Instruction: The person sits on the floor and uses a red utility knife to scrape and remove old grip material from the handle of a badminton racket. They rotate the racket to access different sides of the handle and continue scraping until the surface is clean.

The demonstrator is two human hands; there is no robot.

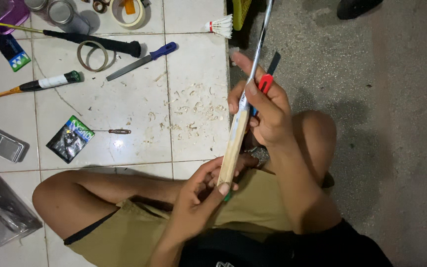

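Two hands (198,198), one bare wooden handle (233,148)

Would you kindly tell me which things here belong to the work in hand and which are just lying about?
In hand:
- bare wooden racket handle, steadied by the left hand
- racket shaft
- red-handled cutter, in the right hand
- wood shavings

Lying about:
- blue-handled file
- shuttlecock
- tape rings
- small screwdriver
- pocket scale
- spare rackets

An informal floor workshop at home: white tiled floor (124,99) strewn with wood shavings (193,106), a file (142,60), tape rolls (127,12), racket handles (92,42).
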